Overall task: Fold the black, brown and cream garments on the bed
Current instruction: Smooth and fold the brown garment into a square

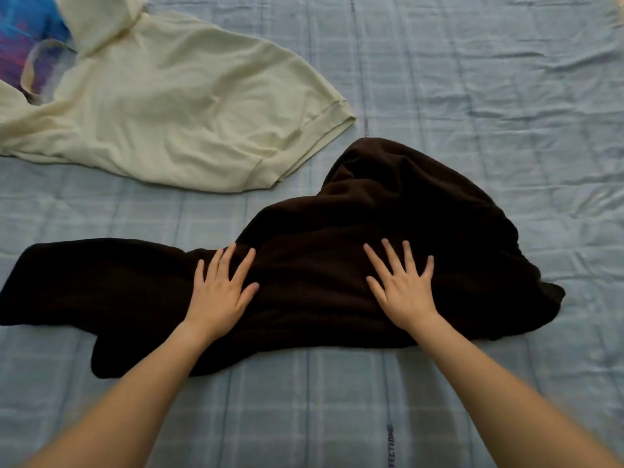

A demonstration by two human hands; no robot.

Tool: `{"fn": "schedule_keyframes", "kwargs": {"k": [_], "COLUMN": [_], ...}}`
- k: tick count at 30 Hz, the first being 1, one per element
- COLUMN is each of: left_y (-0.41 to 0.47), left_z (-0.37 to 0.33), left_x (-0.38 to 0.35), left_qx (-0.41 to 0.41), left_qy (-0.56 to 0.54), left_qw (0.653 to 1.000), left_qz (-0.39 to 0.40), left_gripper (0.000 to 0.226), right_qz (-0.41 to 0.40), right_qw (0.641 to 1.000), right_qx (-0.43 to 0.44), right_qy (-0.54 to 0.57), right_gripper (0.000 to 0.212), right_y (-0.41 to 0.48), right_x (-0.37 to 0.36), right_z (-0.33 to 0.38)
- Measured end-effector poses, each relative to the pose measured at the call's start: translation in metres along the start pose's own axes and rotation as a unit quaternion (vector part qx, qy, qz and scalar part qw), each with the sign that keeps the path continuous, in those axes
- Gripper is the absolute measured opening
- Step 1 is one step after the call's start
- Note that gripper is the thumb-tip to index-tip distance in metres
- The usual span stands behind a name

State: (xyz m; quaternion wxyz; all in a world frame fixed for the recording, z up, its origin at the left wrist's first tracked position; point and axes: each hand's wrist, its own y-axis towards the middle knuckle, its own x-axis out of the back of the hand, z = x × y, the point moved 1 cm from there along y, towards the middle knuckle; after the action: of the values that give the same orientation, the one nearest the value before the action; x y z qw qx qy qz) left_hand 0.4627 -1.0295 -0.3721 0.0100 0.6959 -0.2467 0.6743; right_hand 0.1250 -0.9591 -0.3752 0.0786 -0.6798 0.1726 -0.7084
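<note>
A dark brown garment (pixel 388 211) lies rumpled across the middle of the bed, one part stretched out to the left and a bunched hump at the right. My left hand (pixel 221 292) rests flat on it with straight, spread fingers. My right hand (pixel 401 288) lies flat on it too, fingers spread, a little to the right. A cream garment (pixel 175 106) is spread loosely at the upper left, apart from the brown one. No black garment shows apart from the dark brown one.
The bed is covered by a light blue checked sheet (pixel 489 96), wrinkled at the right. A blue and purple patterned cloth (pixel 23 38) lies in the top left corner, partly under the cream garment.
</note>
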Motion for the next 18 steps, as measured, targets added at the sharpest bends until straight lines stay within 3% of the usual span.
{"fn": "schedule_keyframes", "kwargs": {"k": [10,18], "left_y": [-0.065,-0.104], "left_z": [0.025,0.032], "left_x": [-0.009,-0.017], "left_qx": [-0.11,-0.183], "left_qy": [-0.008,-0.053], "left_qw": [0.994,0.971], "left_qz": [-0.025,-0.143], "left_gripper": [0.07,0.06], "right_qz": [0.016,-0.121], "right_qw": [0.999,0.991], "right_qx": [0.026,0.051], "right_qy": [-0.009,0.013], "right_gripper": [0.063,0.065], "right_y": [-0.085,-0.13], "right_x": [-0.009,0.001], "right_z": [-0.012,-0.062]}}
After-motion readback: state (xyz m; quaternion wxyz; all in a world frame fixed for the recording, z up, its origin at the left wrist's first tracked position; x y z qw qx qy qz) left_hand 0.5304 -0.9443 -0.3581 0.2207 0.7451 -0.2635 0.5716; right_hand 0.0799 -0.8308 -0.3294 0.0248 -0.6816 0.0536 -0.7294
